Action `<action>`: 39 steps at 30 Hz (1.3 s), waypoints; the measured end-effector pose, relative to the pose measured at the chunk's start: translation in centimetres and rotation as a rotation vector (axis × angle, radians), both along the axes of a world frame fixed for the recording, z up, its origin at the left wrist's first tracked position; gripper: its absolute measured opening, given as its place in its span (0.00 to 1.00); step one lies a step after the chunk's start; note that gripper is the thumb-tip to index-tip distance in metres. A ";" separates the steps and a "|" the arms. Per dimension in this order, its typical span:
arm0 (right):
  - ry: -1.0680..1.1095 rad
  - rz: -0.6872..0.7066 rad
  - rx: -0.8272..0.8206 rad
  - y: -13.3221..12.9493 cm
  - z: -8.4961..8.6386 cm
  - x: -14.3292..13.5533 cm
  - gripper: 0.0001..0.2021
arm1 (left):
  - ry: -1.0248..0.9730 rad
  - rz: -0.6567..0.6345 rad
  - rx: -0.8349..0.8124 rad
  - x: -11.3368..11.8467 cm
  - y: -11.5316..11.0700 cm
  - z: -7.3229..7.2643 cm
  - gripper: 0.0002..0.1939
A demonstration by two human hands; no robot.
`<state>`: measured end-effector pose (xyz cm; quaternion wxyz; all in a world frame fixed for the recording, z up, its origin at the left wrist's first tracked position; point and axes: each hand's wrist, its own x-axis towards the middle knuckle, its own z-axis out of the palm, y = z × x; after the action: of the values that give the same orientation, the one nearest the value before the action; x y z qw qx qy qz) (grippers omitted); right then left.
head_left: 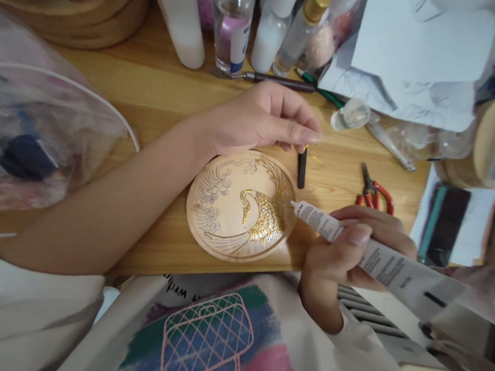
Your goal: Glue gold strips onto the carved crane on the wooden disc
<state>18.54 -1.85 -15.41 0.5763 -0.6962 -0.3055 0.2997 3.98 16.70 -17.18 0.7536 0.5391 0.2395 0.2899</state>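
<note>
In my right hand (344,240) is a white glue tube (396,271), with the fingers wrapped round it. Its narrow nozzle points left, by the right rim of an oval wooden plaque (223,245). The plaque carries a line drawing with a bird (266,217) laid out in gold wire, while the feathery outlines at its left are bare dark lines. Beyond the plaque's upper edge my left hand (271,120) is closed in a pinch, and a thin gold wire (314,156) trails from its fingertips. Just below those fingertips lies a short black bar (302,170).
Red-handled pliers (375,195) lie to the right. Several bottles (232,35) stand at the back beside a dark pen-like tool (280,82). White papers (421,45) and a small clear cup (351,114) occupy the back right. A plastic bag (38,130) is at the left.
</note>
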 end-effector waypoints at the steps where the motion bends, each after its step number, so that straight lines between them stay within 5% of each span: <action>1: -0.096 0.008 0.070 0.5 -0.1 -0.2 0.11 | 0.004 0.001 0.000 0.0 0.0 0.0 0.08; 3: -0.256 -0.035 0.290 1.7 -0.4 -0.8 0.10 | 0.005 0.009 -0.004 0.0 0.0 0.1 0.09; 6: -0.231 -0.313 0.527 3.8 -0.9 -1.0 0.10 | -0.016 0.007 -0.010 0.0 0.0 0.0 0.09; 9: -0.020 -0.338 0.480 5.2 -0.9 -0.2 0.13 | -0.032 -0.002 -0.013 0.0 0.0 -0.2 0.09; 18: 0.739 -0.128 0.223 5.6 -1.2 2.9 0.14 | 0.030 0.000 -0.050 -0.1 0.1 -0.2 0.18; 24: 1.014 -0.030 0.256 5.8 -0.3 3.1 0.10 | 0.078 -0.005 0.049 -0.3 -0.2 0.8 0.16; 27: 1.072 0.086 0.279 6.1 1.3 3.1 0.07 | 0.090 -0.023 0.152 -1.0 -0.6 3.3 0.14; 31: 1.061 0.186 0.347 5.9 4.2 2.5 0.10 | 0.135 -0.193 0.384 -2.4 -2.7 9.1 0.09; 34: 0.991 0.258 0.391 5.4 6.2 1.6 0.12 | 0.274 -0.192 0.658 -3.3 -5.2 13.2 0.05; 39: 0.964 0.332 0.417 4.7 7.8 0.4 0.11 | 0.487 -0.123 0.931 -3.9 -8.6 16.0 0.09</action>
<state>18.91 2.86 -7.62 0.7217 -0.2936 -0.1658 0.6045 0.04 8.09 -1.14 0.3724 0.8816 0.2214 0.1873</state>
